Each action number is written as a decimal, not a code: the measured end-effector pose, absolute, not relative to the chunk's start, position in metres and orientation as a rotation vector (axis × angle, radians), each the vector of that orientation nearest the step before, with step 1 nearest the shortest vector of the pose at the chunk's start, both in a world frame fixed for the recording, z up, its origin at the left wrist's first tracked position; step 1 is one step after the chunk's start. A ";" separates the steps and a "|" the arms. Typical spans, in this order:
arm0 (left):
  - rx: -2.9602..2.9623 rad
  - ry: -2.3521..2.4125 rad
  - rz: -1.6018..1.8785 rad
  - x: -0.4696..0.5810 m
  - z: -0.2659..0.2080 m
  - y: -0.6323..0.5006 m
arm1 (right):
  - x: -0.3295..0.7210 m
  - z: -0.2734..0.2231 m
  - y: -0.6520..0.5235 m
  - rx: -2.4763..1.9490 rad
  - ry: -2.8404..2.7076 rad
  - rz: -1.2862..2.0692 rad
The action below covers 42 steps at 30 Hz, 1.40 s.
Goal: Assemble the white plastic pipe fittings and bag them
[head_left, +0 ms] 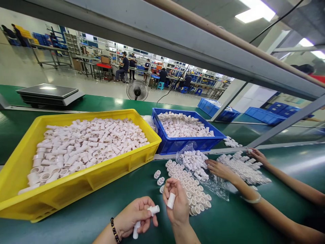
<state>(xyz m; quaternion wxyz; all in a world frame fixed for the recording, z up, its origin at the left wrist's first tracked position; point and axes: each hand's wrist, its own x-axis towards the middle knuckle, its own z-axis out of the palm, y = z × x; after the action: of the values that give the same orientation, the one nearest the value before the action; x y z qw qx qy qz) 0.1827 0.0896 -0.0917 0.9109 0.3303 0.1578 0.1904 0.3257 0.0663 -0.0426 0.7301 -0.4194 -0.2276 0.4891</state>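
Observation:
My left hand (133, 215), with a dark beaded bracelet at its wrist, pinches a white plastic pipe fitting (154, 210) between thumb and fingers. A second white fitting (136, 229) sticks out below, held by the lower fingers. Just to the right, my right hand (179, 205) is turned palm up with its fingers curled round another white pipe fitting (171, 200). Beside and beyond that hand, many fittings stand upright in close rows (194, 189) on the green tabletop (101, 217). A few separate fittings (160, 181) stand left of the rows, partly hidden by my right hand.
A yellow bin (91, 181) and a blue bin (182, 144), both full of white fittings, stand behind. A co-worker's hands (220, 169) reach in from the right, among a plastic bag (218, 186) of fittings and another group (241, 166). A scale (48, 93) sits far left.

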 end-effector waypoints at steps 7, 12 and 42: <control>0.698 0.304 0.354 0.190 -0.092 0.081 | 0.304 -0.058 0.064 -1.053 -0.601 0.901; 0.695 0.308 0.407 0.193 -0.096 0.079 | 0.302 -0.065 0.058 -1.141 -0.785 0.765; 0.669 0.498 0.521 0.184 -0.088 0.098 | 0.346 0.004 0.023 -2.104 -1.933 0.386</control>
<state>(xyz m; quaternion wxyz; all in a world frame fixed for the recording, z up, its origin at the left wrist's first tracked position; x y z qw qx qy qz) 0.1838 0.0983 -0.0881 0.8815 0.3213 0.2392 0.2500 0.3459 0.0234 0.0040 0.1289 -0.7236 -0.6650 0.1327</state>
